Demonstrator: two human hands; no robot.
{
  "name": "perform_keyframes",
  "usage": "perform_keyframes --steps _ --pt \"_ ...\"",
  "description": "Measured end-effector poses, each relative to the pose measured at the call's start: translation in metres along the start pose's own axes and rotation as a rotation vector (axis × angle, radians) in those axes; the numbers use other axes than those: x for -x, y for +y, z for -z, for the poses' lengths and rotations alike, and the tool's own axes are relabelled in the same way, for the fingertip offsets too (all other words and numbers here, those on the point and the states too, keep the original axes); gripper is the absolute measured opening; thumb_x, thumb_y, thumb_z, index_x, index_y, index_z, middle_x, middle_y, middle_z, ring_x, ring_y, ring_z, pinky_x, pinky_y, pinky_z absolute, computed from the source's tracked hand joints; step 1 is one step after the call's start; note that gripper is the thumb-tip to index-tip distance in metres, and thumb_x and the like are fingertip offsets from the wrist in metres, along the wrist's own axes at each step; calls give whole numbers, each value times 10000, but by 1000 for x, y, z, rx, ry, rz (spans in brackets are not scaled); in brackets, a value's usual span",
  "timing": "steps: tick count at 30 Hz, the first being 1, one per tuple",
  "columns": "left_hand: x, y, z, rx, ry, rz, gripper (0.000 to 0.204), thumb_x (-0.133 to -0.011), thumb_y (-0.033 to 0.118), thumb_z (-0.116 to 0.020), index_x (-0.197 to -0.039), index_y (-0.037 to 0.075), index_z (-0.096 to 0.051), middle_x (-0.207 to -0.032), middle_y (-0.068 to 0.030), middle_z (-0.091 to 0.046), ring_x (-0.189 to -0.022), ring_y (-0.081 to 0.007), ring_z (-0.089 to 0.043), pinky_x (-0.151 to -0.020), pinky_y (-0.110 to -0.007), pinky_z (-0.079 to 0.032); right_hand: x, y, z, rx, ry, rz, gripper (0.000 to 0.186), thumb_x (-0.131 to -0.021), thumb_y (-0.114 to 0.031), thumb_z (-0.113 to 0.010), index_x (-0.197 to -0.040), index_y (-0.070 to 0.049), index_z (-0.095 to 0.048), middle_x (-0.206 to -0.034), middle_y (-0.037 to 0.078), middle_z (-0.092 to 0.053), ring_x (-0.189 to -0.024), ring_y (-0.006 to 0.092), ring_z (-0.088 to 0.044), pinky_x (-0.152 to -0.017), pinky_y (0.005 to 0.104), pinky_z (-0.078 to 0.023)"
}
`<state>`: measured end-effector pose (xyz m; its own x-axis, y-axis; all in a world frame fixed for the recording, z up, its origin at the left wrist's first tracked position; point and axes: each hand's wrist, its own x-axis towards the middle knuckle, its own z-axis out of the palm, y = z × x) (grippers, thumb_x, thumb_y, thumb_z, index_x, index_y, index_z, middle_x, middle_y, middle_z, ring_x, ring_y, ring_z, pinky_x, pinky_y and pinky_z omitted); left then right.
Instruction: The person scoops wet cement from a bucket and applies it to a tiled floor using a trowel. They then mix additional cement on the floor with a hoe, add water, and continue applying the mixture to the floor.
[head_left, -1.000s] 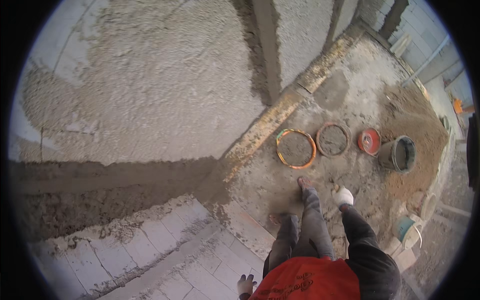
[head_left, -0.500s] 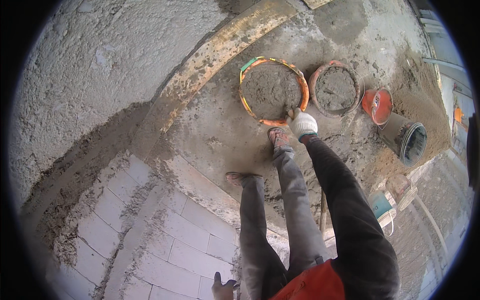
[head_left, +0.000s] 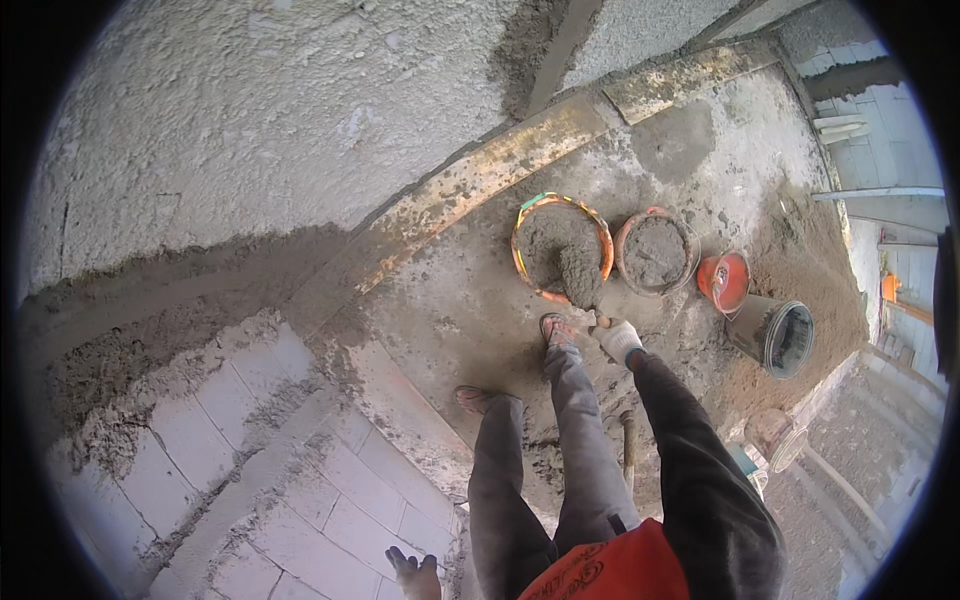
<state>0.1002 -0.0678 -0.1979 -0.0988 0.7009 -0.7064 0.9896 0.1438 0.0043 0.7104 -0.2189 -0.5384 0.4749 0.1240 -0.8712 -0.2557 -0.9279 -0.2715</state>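
My right hand point(head_left: 618, 341), in a white knit glove, grips the handle of a trowel point(head_left: 584, 319). A heaped lump of wet grey mortar point(head_left: 580, 276) rides on the trowel and covers most of its blade. The load is over the near right part of a round tub point(head_left: 516, 257) with an orange, yellow and green rim, which holds more mortar. At the lower left, above the block wall, my left hand point(head_left: 415, 574) holds nothing. Its dark-tipped fingers are spread.
Right of the tub stand a second mortar tub point(head_left: 690, 265), a tipped red bucket point(head_left: 724, 279) and a large bucket on its side point(head_left: 785, 338), beside a sand heap point(head_left: 805, 255). White blockwork point(head_left: 330, 480) lies lower left; mortar-stained boards point(head_left: 490, 165) edge the rough wall.
My right hand has drawn back from the tub's rim, and the trowel now shows loaded with mortar. The view has shifted, bringing in more of the far wall. My left hand remains spread.
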Motion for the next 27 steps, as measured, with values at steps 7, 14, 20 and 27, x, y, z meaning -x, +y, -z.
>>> perform_keyframes --steps 7,14,20,27 --pt "10 -16 188 73 864 -144 989 -914 51 -765 -1750 38 -236 -1740 -274 -352 -1551 -487 -434 -1243 -591 -447 254 -199 -23 -453 57 427 432 -1035 -418 -685 -1039 14 -692 -761 114 -718 -580 225 -643 -566 391 -492" --pt "55 -135 441 -50 1931 58 1109 -869 235 -834 -1773 148 -199 -1824 -238 -185 -1679 -481 -170 -1329 -723 -126 546 -458 -63 -1343 -490 857 409 -1008 -452 -599 -1161 -78 -663 -760 50 -634 -587 182 -611 -481 332 -521" --pt "29 -216 484 -176 2218 228 951 -979 466 -762 -1752 183 -287 -1781 -184 -311 -1548 -435 -358 -1243 -730 -264 863 -578 26 -1427 -151 1706 480 -1085 -474 -614 -1344 -70 -590 -850 20 -615 -601 102 -622 -510 273 -570" --pt "16 -235 467 -279 2238 223 872 -976 591 -753 -1640 119 -442 -1550 -228 -548 -1389 -492 -553 -1145 -779 -389 1158 -612 121 -1579 814 2357 696 -1070 -475 -701 -1566 -46 -472 -993 76 -615 -748 142 -678 -679 317 -654"
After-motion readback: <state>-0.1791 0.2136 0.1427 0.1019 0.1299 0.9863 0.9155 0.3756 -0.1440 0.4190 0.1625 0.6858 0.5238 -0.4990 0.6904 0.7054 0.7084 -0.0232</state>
